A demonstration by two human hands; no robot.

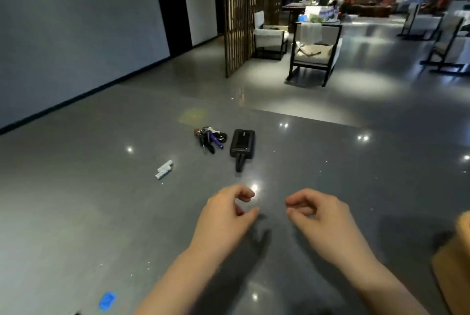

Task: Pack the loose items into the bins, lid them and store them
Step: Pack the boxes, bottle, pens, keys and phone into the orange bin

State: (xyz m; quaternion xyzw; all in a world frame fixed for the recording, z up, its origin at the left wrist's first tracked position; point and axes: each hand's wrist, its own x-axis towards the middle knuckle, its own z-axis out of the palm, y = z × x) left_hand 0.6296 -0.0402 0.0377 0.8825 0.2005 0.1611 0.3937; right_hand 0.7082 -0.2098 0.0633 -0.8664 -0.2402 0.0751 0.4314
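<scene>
Both hands over dark glossy table (76, 213), empty. Left hand (226, 215) loosely curled, thumb and forefinger apart, gripping nothing. Right hand (320, 215) same, fingers hooked in, nothing between them; probably poised to reach forward.

Loose items ahead, beyond hands: key bunch (209, 138) just beside black power bank (242, 144), short cable trailing toward person. White batteries (164, 169), possibly, too small to be sure, lie apart to left. Blue scrap (107, 300) near table edge.

No bins in view; packing not started. Tan object (457, 251) at right edge, unidentifiable.
</scene>
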